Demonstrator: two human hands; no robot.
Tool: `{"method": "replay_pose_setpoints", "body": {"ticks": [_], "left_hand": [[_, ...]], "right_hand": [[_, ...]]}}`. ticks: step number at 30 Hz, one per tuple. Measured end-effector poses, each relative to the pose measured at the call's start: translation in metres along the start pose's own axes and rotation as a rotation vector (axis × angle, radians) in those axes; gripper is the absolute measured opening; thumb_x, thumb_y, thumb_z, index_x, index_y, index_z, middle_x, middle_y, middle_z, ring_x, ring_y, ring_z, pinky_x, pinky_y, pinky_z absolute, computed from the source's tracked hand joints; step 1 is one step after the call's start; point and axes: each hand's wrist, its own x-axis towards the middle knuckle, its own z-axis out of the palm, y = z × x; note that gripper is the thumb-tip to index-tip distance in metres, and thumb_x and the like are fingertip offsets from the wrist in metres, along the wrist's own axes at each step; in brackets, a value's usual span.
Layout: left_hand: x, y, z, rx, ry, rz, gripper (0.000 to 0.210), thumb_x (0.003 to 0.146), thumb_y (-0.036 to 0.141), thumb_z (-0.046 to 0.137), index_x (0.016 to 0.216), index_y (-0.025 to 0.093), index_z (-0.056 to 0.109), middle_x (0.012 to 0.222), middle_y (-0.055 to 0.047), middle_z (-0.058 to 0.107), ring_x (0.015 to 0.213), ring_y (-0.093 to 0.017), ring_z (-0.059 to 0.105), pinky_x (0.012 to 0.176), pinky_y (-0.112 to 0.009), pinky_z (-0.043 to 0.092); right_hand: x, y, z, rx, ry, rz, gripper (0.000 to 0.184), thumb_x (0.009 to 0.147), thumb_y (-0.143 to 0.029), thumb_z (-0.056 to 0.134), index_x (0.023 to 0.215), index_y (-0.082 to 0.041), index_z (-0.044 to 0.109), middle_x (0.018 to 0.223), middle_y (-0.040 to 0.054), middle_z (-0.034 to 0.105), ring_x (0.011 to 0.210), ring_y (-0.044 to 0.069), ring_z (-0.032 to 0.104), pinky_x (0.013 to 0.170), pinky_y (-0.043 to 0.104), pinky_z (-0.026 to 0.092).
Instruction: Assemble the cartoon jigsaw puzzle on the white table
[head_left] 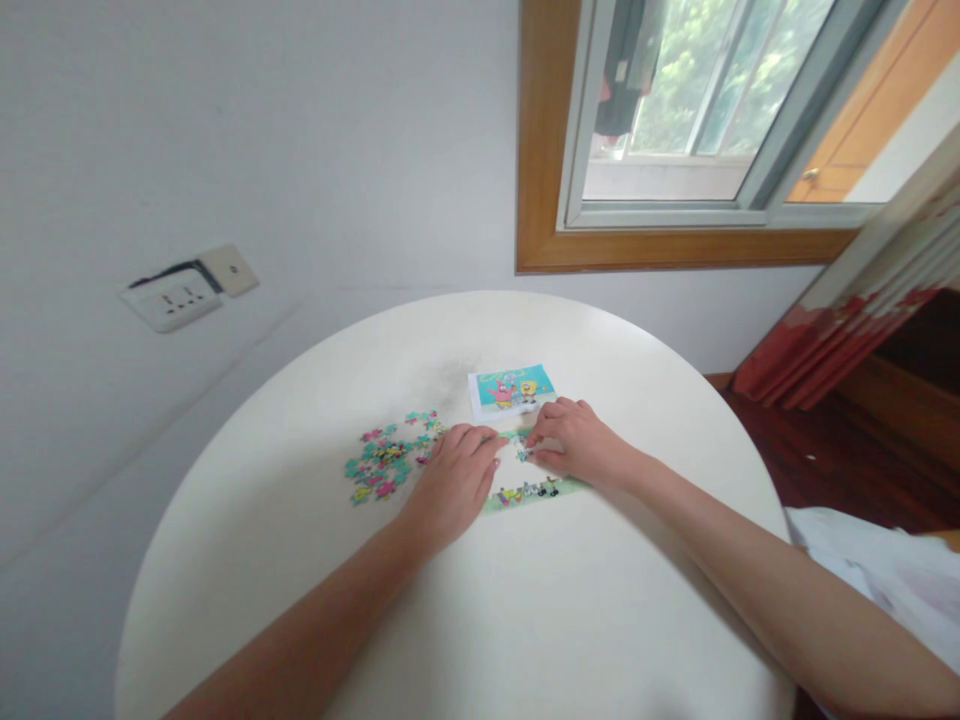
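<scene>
Both hands cover much of the partly assembled jigsaw puzzle (534,492), which lies on the round white table (300,590) between them: the left hand (454,482) hides its left side, and the right hand (574,440) lies over its far right part. Its pale middle could be table or backing; which of these cannot be told. The near edge shows as a light green strip with small yellow, white, grey and black cartoon figures, too small to read clearly, and a little green shows at the far edge. The left fingers lie close together, slightly bent, their tips at the puzzle's far left; whether they grip anything cannot be seen. The right thumb and forefinger are only slightly apart, at a small white and teal puzzle piece (521,453); whether they pinch it or just touch it is unclear. Left of the left hand, loose pieces (386,458) in teal, pink and yellow overlap in a heap, partly hidden by that hand. Just beyond the puzzle lies a blue picture card (514,388) with a pink and a yellow figure, its near right corner close to the right fingers. The table is cut off at the near side.
</scene>
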Motion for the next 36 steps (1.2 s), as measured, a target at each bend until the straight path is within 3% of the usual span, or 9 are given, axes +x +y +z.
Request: {"method": "replay_pose_setpoints", "body": {"ticks": [10, 31, 36], "left_hand": [[0.000, -0.001, 0.001, -0.003, 0.011, 0.012, 0.030, 0.093, 0.016, 0.043, 0.118, 0.017, 0.060, 0.114, -0.009, 0.060, 0.110, -0.025, 0.048, 0.098, -0.045, 0.041], [0.000, 0.000, -0.002, -0.011, 0.005, 0.007, 0.030, 0.092, 0.016, 0.043, 0.117, 0.017, 0.060, 0.114, -0.009, 0.060, 0.109, -0.025, 0.048, 0.098, -0.045, 0.041], [0.000, 0.000, -0.001, -0.006, 0.005, 0.013, 0.030, 0.093, 0.017, 0.043, 0.117, 0.017, 0.059, 0.114, -0.009, 0.060, 0.108, -0.025, 0.048, 0.098, -0.045, 0.041]], "right_hand": [[0.002, -0.005, 0.008, 0.022, 0.082, 0.061, 0.017, 0.082, -0.033, 0.067, 0.093, -0.022, 0.069, 0.099, 0.0048, 0.062, 0.101, 0.022, 0.051, 0.081, 0.034, 0.031], [0.001, -0.008, 0.003, -0.032, 0.078, 0.041, 0.021, 0.084, -0.036, 0.064, 0.099, -0.023, 0.069, 0.099, 0.0057, 0.061, 0.101, 0.021, 0.050, 0.082, 0.034, 0.030], [-0.002, -0.008, 0.000, -0.045, 0.068, 0.003, 0.017, 0.084, -0.031, 0.064, 0.098, -0.025, 0.071, 0.096, 0.0051, 0.061, 0.099, 0.021, 0.049, 0.081, 0.033, 0.029]]}}
